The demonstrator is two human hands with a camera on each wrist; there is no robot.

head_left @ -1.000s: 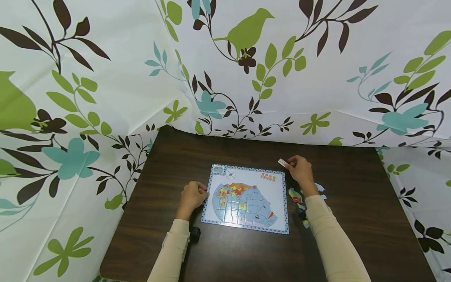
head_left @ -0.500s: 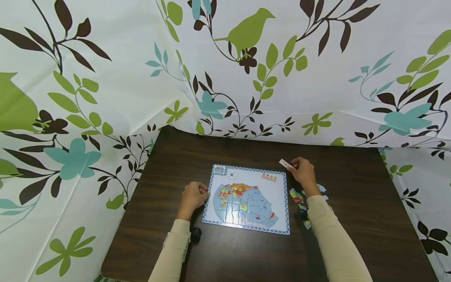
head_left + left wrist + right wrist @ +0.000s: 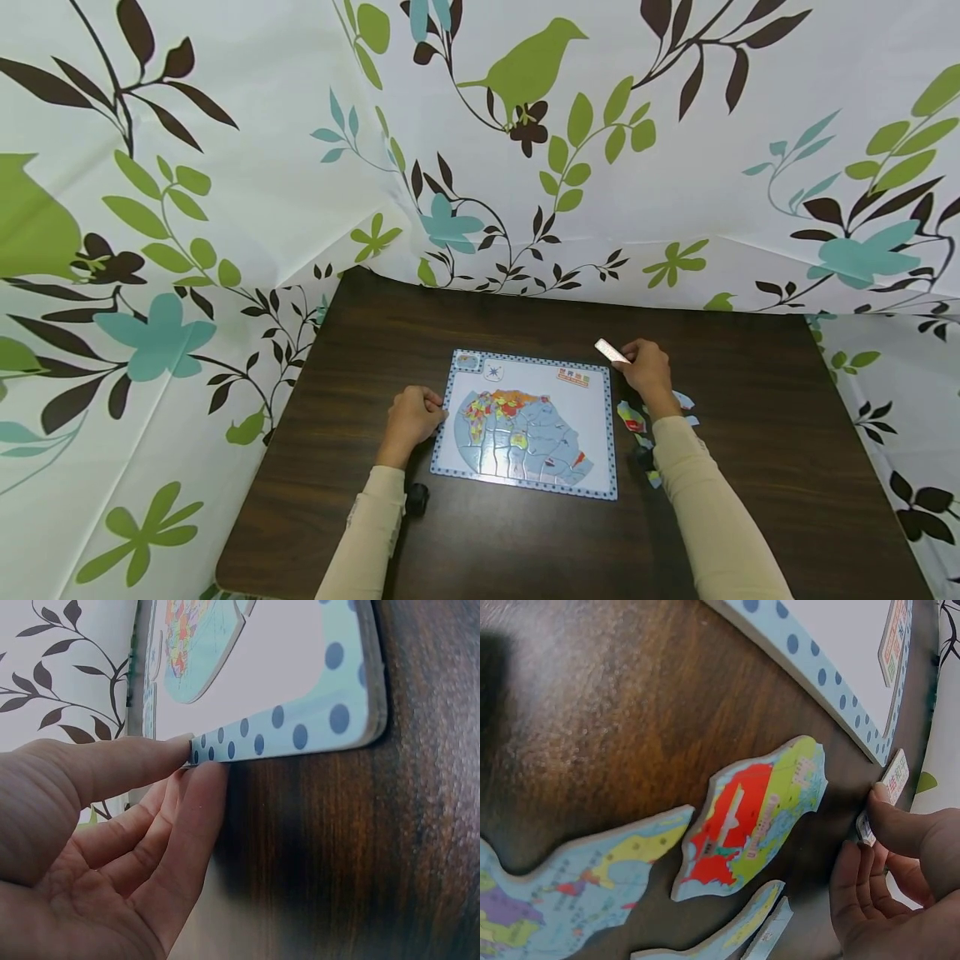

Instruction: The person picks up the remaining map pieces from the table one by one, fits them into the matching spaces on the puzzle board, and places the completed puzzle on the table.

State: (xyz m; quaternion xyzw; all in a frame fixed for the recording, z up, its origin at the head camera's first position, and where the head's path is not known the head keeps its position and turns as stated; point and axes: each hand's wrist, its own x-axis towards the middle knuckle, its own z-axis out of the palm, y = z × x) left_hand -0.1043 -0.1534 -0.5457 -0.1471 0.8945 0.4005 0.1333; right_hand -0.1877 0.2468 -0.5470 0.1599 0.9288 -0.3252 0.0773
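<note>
A map jigsaw puzzle board [image 3: 596,417] with a dotted blue border lies on the dark table, part of its round map filled with pieces. My left hand [image 3: 409,417] is at the board's left edge; in the left wrist view the thumb [image 3: 139,763] and fingers pinch its border. Beyond the board's far right corner, my right hand [image 3: 648,367] holds a small rectangular puzzle piece [image 3: 611,350] between thumb and fingers. Coloured lettering shows on that piece [image 3: 895,776] in the right wrist view. A red and yellow-green puzzle piece [image 3: 742,825] lies nearby.
Several loose puzzle pieces [image 3: 632,417] lie right of the board, partly hidden by the right forearm. A blue and purple piece [image 3: 577,896] is among them. Black wrist gear [image 3: 416,499] sits by the left sleeve. Leaf-patterned sheeting [image 3: 525,208] hangs behind the table [image 3: 525,542].
My right hand has shifted very slightly right and toward me, and the small piece it holds has tilted, now catching the light. The left hand keeps its place at the board's edge.
</note>
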